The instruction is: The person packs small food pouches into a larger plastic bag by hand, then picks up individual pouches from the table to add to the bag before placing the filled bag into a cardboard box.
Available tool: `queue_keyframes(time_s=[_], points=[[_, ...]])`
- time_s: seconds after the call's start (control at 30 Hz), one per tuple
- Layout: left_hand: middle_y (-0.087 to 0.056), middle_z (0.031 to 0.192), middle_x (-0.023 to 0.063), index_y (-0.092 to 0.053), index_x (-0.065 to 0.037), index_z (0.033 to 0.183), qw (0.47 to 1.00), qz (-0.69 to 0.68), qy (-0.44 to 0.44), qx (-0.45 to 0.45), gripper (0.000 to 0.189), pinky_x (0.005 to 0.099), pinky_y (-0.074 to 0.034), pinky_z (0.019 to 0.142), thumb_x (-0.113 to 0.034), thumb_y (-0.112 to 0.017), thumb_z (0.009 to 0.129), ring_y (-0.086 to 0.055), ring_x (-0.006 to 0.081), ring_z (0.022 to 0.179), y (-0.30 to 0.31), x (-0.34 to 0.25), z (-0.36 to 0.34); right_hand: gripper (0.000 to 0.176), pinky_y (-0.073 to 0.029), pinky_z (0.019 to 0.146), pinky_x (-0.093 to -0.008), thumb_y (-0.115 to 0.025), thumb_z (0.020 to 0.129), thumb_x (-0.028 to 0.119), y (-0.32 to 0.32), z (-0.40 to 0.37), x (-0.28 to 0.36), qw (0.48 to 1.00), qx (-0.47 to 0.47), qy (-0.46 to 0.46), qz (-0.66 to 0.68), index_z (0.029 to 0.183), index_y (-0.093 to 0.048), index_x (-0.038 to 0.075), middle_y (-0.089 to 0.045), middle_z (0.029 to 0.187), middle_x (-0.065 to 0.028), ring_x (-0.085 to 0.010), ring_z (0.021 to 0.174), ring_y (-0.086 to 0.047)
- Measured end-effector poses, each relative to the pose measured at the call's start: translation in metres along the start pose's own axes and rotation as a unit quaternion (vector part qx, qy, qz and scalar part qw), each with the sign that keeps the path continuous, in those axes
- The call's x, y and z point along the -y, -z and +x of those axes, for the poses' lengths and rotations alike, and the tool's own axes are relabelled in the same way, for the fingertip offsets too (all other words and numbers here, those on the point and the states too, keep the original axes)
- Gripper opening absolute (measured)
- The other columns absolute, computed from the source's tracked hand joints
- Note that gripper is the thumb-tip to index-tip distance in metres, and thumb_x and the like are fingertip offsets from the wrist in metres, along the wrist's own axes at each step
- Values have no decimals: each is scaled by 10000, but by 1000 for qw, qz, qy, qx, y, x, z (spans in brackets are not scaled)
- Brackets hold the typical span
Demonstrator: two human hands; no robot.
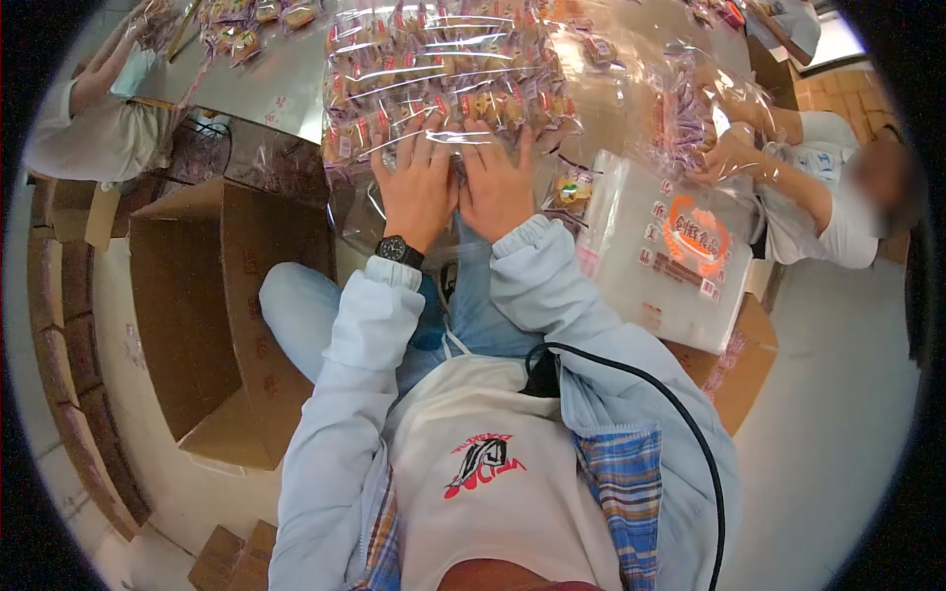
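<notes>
A large clear plastic bag (pixel 443 74) filled with rows of small wrapped snacks lies on the metal table (pixel 281 84). Both palms rest near the bag's front edge, side by side. My left hand (pixel 417 187), with a black watch at the wrist, lies flat with its fingers stretched forward over the film. Close beside it, my right hand (pixel 496 182) is spread flat on the same bag. One loose wrapped snack (pixel 572 187) sits to the right of my right hand, next to a stack of flat printed plastic bags (pixel 665 256).
An open cardboard box (pixel 232 325) stands on the floor at left, another box (pixel 749 364) under the printed bags. A co-worker (pixel 818 187) at right handles a bag of snacks. Another person's arm (pixel 94 84) shows at upper left, near loose snacks (pixel 236 41).
</notes>
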State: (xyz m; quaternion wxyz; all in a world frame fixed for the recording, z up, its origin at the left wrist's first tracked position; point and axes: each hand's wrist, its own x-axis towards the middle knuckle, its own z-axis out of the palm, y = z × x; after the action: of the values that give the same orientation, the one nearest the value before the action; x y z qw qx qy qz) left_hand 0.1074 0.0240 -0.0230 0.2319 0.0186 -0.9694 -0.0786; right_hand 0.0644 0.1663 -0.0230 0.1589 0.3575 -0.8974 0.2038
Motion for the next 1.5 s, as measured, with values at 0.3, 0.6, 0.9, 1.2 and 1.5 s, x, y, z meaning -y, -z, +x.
queue_keyframes(time_s=[0.3,0.6,0.9,1.2,1.5], points=[[-526,1521,7,-500,-222,1505,999,-19,-31,-17,706,613,-167,1228,-231,-691,826,-475,211,1411,-1,11,-5,568,-258,1205,-610,-676,795,169,41,-39,3,999,-17,-6,33,1350,-611,69,-503,1513,-152,-361,1431,-435],[-494,1552,19,-492,-175,1507,999,32,0,-33,706,656,-140,1219,-231,-671,826,-443,203,1452,-6,-2,-12,444,-355,1106,-569,-669,888,252,56,-58,-76,986,-60,-151,24,1284,-638,54,-609,1342,-159,-380,1311,-512],[-530,1532,30,-538,-142,1460,998,-10,-29,-53,646,571,-200,1222,-205,-678,832,-494,201,1413,-6,9,-3,475,-303,1150,-543,-576,987,383,33,-63,-85,989,-25,-144,-3,1359,-582,88,-612,1318,-122,-339,1251,-525],[-583,1478,-16,-593,-195,1399,997,-26,-15,-70,575,505,-226,1214,-206,-691,833,-511,180,1391,-13,12,-2,467,-299,1150,-560,-576,984,364,35,-61,-83,989,-29,-142,-15,1363,-578,91,-619,1275,-128,-342,1209,-534],[-644,1380,-28,-675,-181,1243,995,-12,6,-99,426,479,-222,1210,-236,-718,823,-522,163,1350,-19,8,2,468,-298,1155,-549,-585,980,364,34,-60,-81,989,-45,-140,-26,1352,-585,80,-629,1248,-131,-344,1189,-538]])
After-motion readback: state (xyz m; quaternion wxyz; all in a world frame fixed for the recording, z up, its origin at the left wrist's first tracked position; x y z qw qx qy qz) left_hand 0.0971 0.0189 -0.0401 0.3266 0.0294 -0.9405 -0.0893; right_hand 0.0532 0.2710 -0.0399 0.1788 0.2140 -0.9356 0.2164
